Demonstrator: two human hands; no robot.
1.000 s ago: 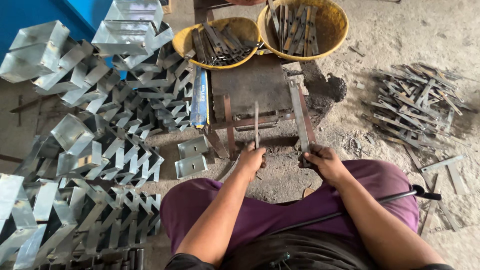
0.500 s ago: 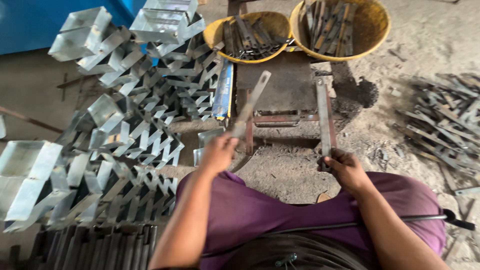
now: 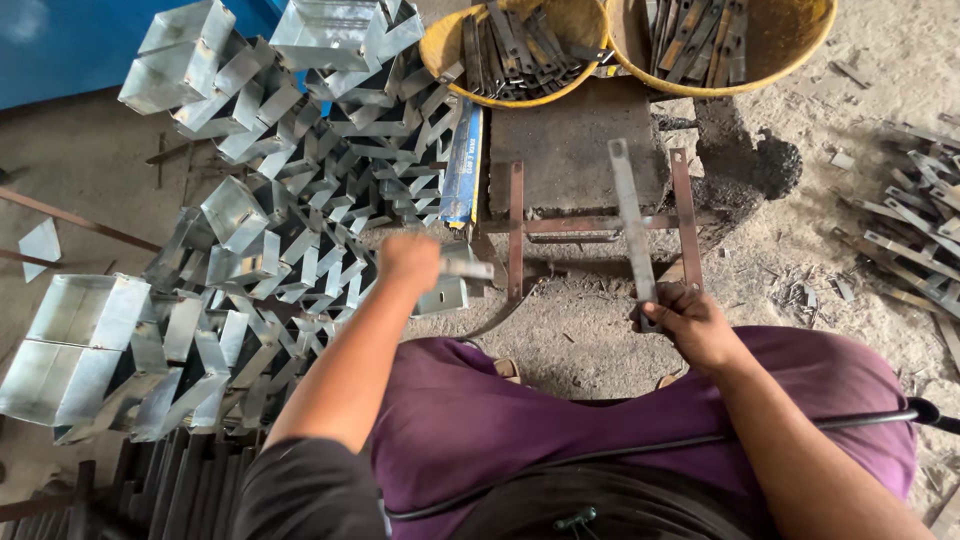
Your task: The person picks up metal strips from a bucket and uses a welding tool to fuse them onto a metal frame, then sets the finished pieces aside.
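My left hand [image 3: 408,262] is closed around a short grey metal piece [image 3: 468,268], blurred by motion, held out beside the heap of folded sheet-metal parts [image 3: 290,230]. My right hand [image 3: 690,322] grips the near end of a long flat metal strip with a hole at its far end [image 3: 628,215]. That strip lies over a rusty red angle-iron frame [image 3: 520,225] on the ground in front of my knees. A dark metal block [image 3: 570,145] sits behind the frame.
Two yellow bowls [image 3: 455,75] [image 3: 815,55] at the top hold several dark metal strips. More loose strips [image 3: 915,240] lie on the dirt at the right. Shiny box-shaped sheet-metal parts [image 3: 75,345] are stacked at the left. A blue surface [image 3: 60,45] stands at top left.
My left hand swung left from the frame toward the sheet-metal heap, carrying a metal piece. My right hand kept hold of the long strip. The view shifted slightly.
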